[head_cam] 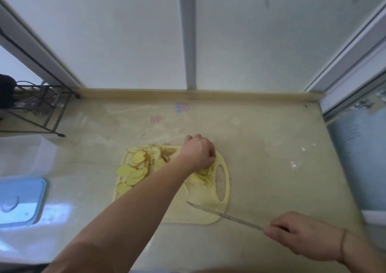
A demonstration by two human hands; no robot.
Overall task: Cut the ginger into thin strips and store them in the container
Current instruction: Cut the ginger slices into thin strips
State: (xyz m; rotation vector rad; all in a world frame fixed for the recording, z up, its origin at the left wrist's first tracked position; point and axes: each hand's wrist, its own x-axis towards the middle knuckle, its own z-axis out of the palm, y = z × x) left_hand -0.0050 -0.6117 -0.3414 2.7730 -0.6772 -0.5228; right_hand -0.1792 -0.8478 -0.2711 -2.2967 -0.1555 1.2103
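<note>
A pale yellow cutting board lies on the counter. Flat ginger slices are piled on its left half. Thin ginger strips lie near the board's oval handle hole. My left hand reaches across the board, its fingers curled down onto the strips. My right hand grips a knife by the handle at the lower right, and the blade points left over the board's front corner, away from the ginger. A clear container with a blue lid sits at the far left.
A black wire rack stands at the back left corner. Frosted window panes and a raised sill close off the back of the beige counter. A sliding frame edges the right side.
</note>
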